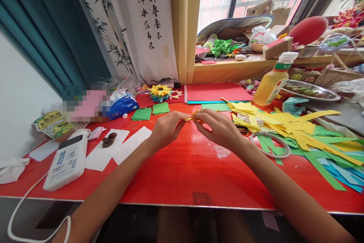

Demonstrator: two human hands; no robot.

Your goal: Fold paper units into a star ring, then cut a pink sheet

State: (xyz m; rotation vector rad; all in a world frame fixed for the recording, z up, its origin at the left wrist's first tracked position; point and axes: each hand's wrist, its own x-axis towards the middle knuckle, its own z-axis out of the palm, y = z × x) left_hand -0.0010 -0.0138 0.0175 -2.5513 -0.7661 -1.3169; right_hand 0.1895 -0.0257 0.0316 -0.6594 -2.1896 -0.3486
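Observation:
Over the middle of the red table, my left hand and my right hand meet at the fingertips. Between them they pinch a small piece of yellow paper, mostly covered by the fingers, so its folded shape is hard to make out. Beyond my left hand lie two small stacks of green paper squares. A yellow and blue folded-paper ring sits farther back. To the right of my right hand spreads a heap of yellow paper strips, with green strips under it.
A bottle of orange drink stands at the back right, near a metal dish. A roll of tape lies by the strips. At left are a white corded device, white paper sheets and a blue tissue pack. Red sheets lie behind.

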